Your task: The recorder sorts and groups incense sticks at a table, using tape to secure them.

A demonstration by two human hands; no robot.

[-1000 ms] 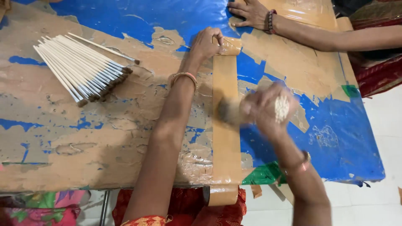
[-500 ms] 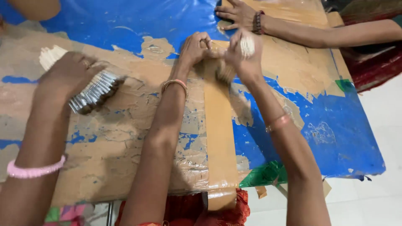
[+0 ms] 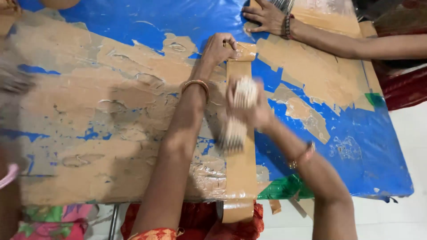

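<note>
- Surface: a blue plastic sheet patched over with brown tape; it fills the view from 9 o'clock to 3 o'clock.
- Pink bangle, at 8 o'clock on the frame edge: part of another person's arm, blurred.
- Left hand, just above centre toward 12 o'clock: fingers curled down, pressing the far end of the tape strip flat on the surface. A gold bangle sits on the wrist.
- Tape strip: a long brown band running from the left hand toward 6 o'clock, lying flat and hanging over the near edge of the surface.
- Right hand, at centre, blurred: closed around a bundle of thin pale sticks, held over the tape strip; contact with the strip cannot be told.
- Co-worker's hand, at 1 o'clock: laid flat, palm down, on the surface, a dark beaded bracelet on the wrist.
</note>
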